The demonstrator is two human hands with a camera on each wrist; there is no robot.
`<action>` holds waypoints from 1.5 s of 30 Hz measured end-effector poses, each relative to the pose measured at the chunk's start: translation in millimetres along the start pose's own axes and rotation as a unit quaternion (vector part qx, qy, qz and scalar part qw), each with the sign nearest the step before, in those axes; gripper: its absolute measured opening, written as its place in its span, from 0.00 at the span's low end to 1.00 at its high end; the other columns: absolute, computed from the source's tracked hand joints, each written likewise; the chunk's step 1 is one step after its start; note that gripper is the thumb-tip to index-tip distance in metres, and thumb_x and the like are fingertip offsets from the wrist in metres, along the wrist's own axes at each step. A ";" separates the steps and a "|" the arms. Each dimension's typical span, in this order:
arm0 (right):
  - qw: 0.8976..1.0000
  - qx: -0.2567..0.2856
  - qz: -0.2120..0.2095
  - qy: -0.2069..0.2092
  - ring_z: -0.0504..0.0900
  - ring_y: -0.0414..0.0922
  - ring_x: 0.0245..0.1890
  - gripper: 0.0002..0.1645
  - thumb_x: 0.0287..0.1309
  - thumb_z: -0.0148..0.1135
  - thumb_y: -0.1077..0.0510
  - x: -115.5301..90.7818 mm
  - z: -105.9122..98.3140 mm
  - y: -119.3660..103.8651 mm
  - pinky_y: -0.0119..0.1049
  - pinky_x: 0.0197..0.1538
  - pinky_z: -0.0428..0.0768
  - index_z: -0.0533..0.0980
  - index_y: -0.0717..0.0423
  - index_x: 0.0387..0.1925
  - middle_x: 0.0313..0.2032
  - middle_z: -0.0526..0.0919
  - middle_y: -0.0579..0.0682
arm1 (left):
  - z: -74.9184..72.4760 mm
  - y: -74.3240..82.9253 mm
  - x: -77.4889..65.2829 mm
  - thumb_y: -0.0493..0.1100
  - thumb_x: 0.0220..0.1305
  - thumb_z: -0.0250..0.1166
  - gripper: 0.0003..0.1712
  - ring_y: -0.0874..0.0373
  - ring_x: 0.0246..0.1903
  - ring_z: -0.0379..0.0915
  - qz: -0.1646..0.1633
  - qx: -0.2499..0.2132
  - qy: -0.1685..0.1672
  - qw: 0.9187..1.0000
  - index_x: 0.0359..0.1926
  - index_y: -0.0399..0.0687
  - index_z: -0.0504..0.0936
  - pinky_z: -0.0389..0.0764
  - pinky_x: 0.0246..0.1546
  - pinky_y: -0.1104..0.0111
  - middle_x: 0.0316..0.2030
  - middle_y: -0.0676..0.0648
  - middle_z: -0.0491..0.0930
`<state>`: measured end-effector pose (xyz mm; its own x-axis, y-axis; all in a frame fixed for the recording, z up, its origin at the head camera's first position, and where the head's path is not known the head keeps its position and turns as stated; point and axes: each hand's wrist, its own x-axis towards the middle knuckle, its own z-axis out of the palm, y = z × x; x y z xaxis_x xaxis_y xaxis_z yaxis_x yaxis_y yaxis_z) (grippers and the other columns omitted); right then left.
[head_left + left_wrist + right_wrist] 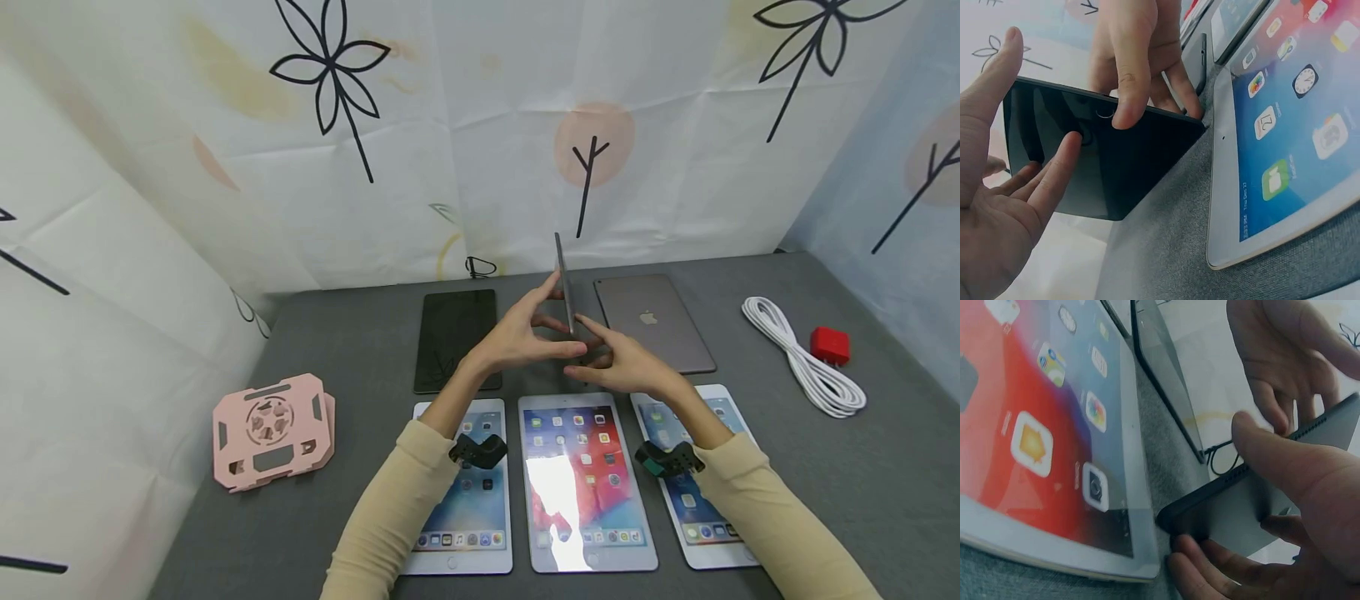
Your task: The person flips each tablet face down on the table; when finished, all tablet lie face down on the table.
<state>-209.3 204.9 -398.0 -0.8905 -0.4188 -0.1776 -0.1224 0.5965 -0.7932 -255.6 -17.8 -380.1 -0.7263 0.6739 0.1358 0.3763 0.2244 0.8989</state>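
Note:
A dark tablet (566, 287) stands tilted on edge above the table, its black screen (1116, 162) facing the left hand and its grey back (1241, 519) facing the right. The right hand (630, 360) pinches it by the end with the home button, thumb on the screen side and fingers at the back. With fairly straight fingers, the left hand (521, 333) touches the screen side, its thumb near the edge. Just in front lies a white tablet (585, 483) with a lit screen. Behind the right hand a grey tablet (652, 321) lies face down.
Another white tablet (465, 533) lies under the left forearm, and one more white tablet (708, 517) under the right. A black-screened tablet (453, 333) is at the back. Pink plastic part (273, 433) sits left; white coiled cable (802, 358) and red charger (830, 345) sit right.

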 end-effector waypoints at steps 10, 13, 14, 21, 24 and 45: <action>1.000 0.025 0.009 -0.009 0.82 0.63 0.59 0.55 0.67 0.67 0.47 4.9 2.4 9.9 0.52 0.55 0.84 0.46 0.60 0.81 0.66 0.70 0.71 | -5.2 -10.2 -6.4 0.73 0.56 0.69 0.68 0.48 0.58 0.81 -0.008 -0.022 0.011 1.000 0.83 0.58 0.39 0.83 0.55 0.59 0.74 0.41 0.59; 1.000 0.020 0.014 -0.009 0.82 0.63 0.59 0.55 0.66 0.68 0.46 5.1 3.3 9.0 0.52 0.56 0.84 0.47 0.59 0.81 0.66 0.70 0.71 | -7.1 -13.8 -9.3 0.76 0.52 0.70 0.70 0.47 0.58 0.81 -0.020 -0.051 0.015 0.998 0.83 0.60 0.40 0.83 0.54 0.58 0.74 0.42 0.60; 1.000 0.017 0.016 -0.007 0.82 0.62 0.59 0.56 0.66 0.68 0.45 5.0 3.6 8.8 0.52 0.56 0.84 0.47 0.59 0.81 0.66 0.70 0.70 | -7.7 -15.0 -10.6 0.75 0.51 0.71 0.70 0.47 0.58 0.81 -0.025 -0.061 0.016 0.998 0.83 0.61 0.41 0.83 0.54 0.58 0.73 0.42 0.61; 1.000 -0.008 0.012 0.002 0.82 0.62 0.58 0.55 0.64 0.69 0.44 5.7 6.2 9.0 0.51 0.54 0.85 0.51 0.60 0.80 0.64 0.70 0.69 | -10.9 -22.6 -20.6 0.46 0.62 0.73 0.58 0.42 0.61 0.79 -0.049 -0.120 0.037 0.991 0.83 0.61 0.44 0.84 0.54 0.57 0.74 0.42 0.62; 1.000 -0.012 0.004 0.002 0.82 0.63 0.57 0.55 0.64 0.70 0.45 6.2 7.1 9.6 0.52 0.54 0.85 0.51 0.61 0.80 0.63 0.70 0.70 | -11.1 -26.2 -25.0 0.39 0.63 0.71 0.58 0.43 0.58 0.80 -0.054 -0.136 0.041 0.988 0.83 0.61 0.43 0.84 0.53 0.59 0.74 0.42 0.63; 0.997 -0.027 0.055 0.042 0.78 0.44 0.36 0.65 0.53 0.79 0.48 12.3 9.3 15.2 0.36 0.43 0.77 0.51 0.76 0.76 0.55 0.71 0.68 | -16.8 -51.2 -41.1 0.31 0.56 0.76 0.62 0.54 0.46 0.85 -0.094 -0.082 0.020 0.992 0.82 0.47 0.46 0.83 0.51 0.65 0.65 0.38 0.68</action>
<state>-218.1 202.4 -417.7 -0.9329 -0.2914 -0.2117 -0.0427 0.6730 -0.7384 -254.7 -68.8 -424.7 -0.7985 0.6014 -0.0265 0.1364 0.2236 0.9651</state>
